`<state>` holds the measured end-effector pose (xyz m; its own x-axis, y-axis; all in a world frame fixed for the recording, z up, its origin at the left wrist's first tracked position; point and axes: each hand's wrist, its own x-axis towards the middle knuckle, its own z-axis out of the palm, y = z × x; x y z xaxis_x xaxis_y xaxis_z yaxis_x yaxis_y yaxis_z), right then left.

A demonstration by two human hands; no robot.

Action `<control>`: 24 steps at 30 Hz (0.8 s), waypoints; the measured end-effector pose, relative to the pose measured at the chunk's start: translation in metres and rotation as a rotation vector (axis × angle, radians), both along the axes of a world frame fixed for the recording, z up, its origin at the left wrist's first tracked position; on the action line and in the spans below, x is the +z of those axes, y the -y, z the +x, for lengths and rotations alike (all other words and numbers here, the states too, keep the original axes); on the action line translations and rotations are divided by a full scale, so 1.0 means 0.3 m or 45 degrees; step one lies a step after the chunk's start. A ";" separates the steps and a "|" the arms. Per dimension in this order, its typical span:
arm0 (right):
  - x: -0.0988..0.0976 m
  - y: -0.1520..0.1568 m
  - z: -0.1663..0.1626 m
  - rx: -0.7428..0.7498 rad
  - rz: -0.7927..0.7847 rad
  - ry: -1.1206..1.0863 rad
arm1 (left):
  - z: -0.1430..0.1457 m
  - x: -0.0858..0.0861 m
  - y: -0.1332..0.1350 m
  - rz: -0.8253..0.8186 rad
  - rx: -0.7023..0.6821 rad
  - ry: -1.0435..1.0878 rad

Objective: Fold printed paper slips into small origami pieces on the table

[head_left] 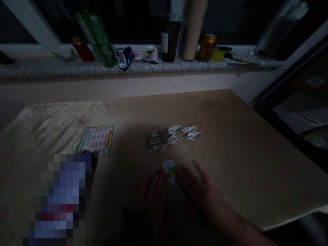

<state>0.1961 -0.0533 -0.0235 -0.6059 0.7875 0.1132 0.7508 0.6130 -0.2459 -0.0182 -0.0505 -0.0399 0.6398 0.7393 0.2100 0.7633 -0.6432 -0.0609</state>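
The scene is dim. A small printed paper piece (169, 168) lies on the brown table (243, 143) near the front. My left hand (153, 194) rests flat to its left, fingers stretched out, fingertips touching the paper's edge. On the other side my right hand (202, 191) lies flat with fingers spread, also at the paper's edge. Beyond them sit several folded paper shapes (173, 137) in a loose cluster.
A printed sheet (96, 139) lies at the left, with a blurred-out patch (61, 198) below it. The stone sill (77, 66) behind holds a green carton (96, 36), a red jar (82, 50), wrappers (124, 57), a dark bottle (169, 41), a cardboard tube (193, 30) and a can (207, 47).
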 end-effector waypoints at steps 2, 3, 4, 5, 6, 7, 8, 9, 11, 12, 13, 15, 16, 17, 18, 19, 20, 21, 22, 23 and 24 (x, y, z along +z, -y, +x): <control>0.005 -0.002 0.003 0.003 -0.026 0.005 | -0.005 -0.005 0.004 -0.026 -0.001 0.006; 0.008 -0.004 0.005 0.007 -0.033 0.005 | -0.007 -0.006 0.006 -0.037 0.001 0.006; 0.011 -0.009 0.006 0.008 -0.034 0.003 | -0.008 -0.006 0.008 -0.045 0.000 0.007; 0.012 -0.015 0.006 0.003 -0.029 -0.003 | -0.007 -0.005 0.009 -0.049 -0.002 0.009; 0.013 -0.023 0.006 -0.003 -0.017 -0.011 | -0.006 -0.003 0.009 -0.055 -0.003 0.006; 0.013 -0.034 0.004 -0.008 -0.005 -0.020 | -0.004 0.000 0.008 -0.059 0.001 0.002; 0.012 -0.047 0.002 -0.015 0.013 -0.032 | -0.001 0.003 0.007 -0.058 0.007 0.001; 0.010 -0.061 -0.001 -0.008 0.026 -0.038 | 0.001 0.006 0.005 -0.056 0.011 -0.004; 0.005 -0.091 -0.009 0.014 0.019 -0.024 | 0.003 0.010 0.000 -0.034 0.008 -0.008; 0.003 -0.105 -0.012 0.018 0.011 -0.007 | 0.003 0.012 -0.001 -0.023 0.000 -0.010; 0.000 -0.116 -0.015 0.021 0.013 0.002 | 0.001 0.013 -0.002 -0.013 -0.005 -0.009; -0.005 -0.130 -0.019 0.003 0.022 0.025 | -0.004 0.014 -0.003 -0.005 -0.015 -0.004; -0.007 -0.133 -0.021 -0.008 0.036 0.034 | -0.006 0.014 -0.002 -0.002 -0.019 0.002; -0.009 -0.134 -0.023 -0.019 0.052 0.046 | -0.008 0.015 -0.002 0.002 -0.026 0.004; -0.011 -0.133 -0.025 -0.030 0.070 0.057 | -0.010 0.016 -0.003 0.009 -0.035 0.003; -0.013 -0.130 -0.028 -0.037 0.088 0.069 | -0.011 0.017 -0.003 0.024 -0.045 0.002; -0.016 -0.127 -0.030 -0.043 0.100 0.080 | -0.011 0.017 -0.005 0.039 -0.054 -0.002; -0.020 -0.124 -0.033 -0.047 0.106 0.090 | -0.010 0.018 -0.007 0.048 -0.051 -0.007; -0.024 -0.120 -0.036 -0.049 0.106 0.099 | -0.009 0.018 -0.009 0.056 -0.053 -0.009; -0.028 -0.117 -0.038 -0.052 0.102 0.106 | -0.008 0.017 -0.011 0.063 -0.055 -0.005; -0.033 -0.114 -0.040 -0.049 0.091 0.112 | -0.007 0.016 -0.012 0.065 -0.059 0.001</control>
